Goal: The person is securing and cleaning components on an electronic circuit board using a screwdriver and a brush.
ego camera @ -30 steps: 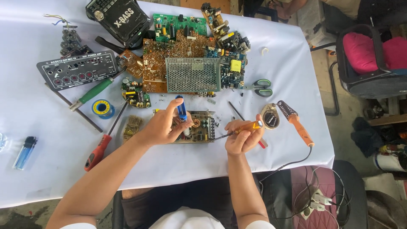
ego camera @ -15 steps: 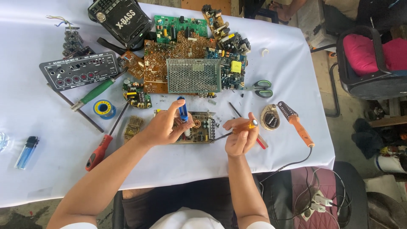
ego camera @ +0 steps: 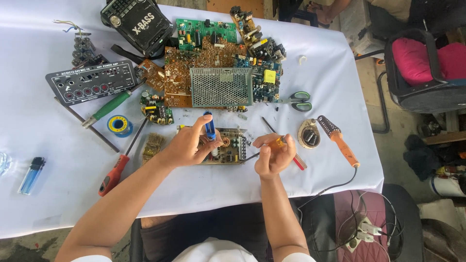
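The circuit board (ego camera: 228, 147) lies flat on the white tablecloth (ego camera: 310, 92), close to the table's near edge, and everything else is placed from it. The left hand (ego camera: 187, 145) rests on the board's left part, its fingers closed around a blue pen-shaped tool (ego camera: 209, 127) that stands nearly upright over the board, tip down among the components. The right hand (ego camera: 274, 154) sits just beside the board's right edge, its fingers curled tightly around an orange-handled tool (ego camera: 277, 142) whose dark shaft points left toward the board's corner. Just beyond the board lies a metal mesh cage (ego camera: 221, 87) on a heap of brown and green boards. To the board's right, past the right hand, a soldering iron (ego camera: 340, 140) with an orange handle lies on the cloth, its coiled end touching or just over a small round tin (ego camera: 307, 136); a pair of green-handled scissors (ego camera: 298, 99) lies farther back on that side. To the board's left lie a red-handled screwdriver (ego camera: 114, 171), a blue and yellow spool of solder (ego camera: 119, 125), and a green-handled screwdriver (ego camera: 108, 107). Well apart to the left, near the cloth's edge, lies a blue lighter (ego camera: 31, 174). A black radio (ego camera: 137, 22) stands at the far side of the table.
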